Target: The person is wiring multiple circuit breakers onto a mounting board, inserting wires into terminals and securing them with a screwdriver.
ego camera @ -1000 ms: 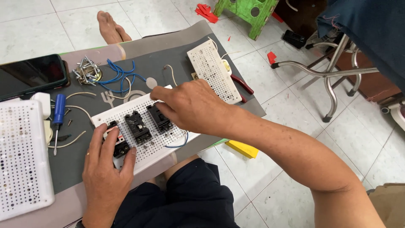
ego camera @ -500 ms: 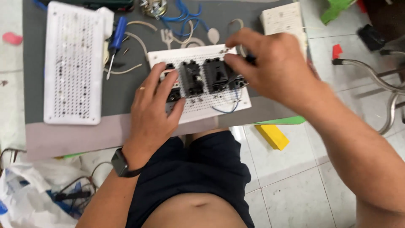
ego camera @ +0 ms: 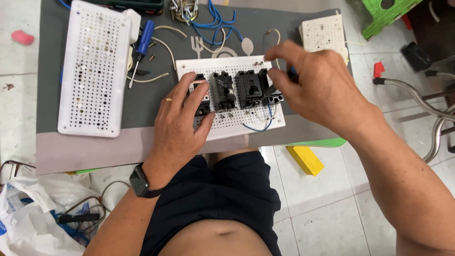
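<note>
A white perforated board (ego camera: pixel 237 122) lies on the grey table (ego camera: pixel 142 106) and carries several black switch and breaker blocks (ego camera: pixel 222 90), with a blue wire (ego camera: pixel 258 127) looping near its front edge. My left hand (ego camera: pixel 182 121) rests flat on the board's left end, fingers over the leftmost black block. My right hand (ego camera: pixel 317 87) hovers over the board's right end, its fingers pinched around a small dark part by the rightmost block (ego camera: pixel 272 97); what it grips is mostly hidden.
A larger white perforated board (ego camera: pixel 95 71) lies at the left, a blue-handled screwdriver (ego camera: pixel 141 45) beside it. Blue wires (ego camera: pixel 213 21) and a smaller white board (ego camera: pixel 324 33) lie at the back. A yellow block (ego camera: pixel 307 160) and plastic bags (ego camera: pixel 33 213) sit on the floor.
The camera has swung round to look straight down at the board. My right hand has shifted to the board's right end; my left hand stays pressed on its left end.
</note>
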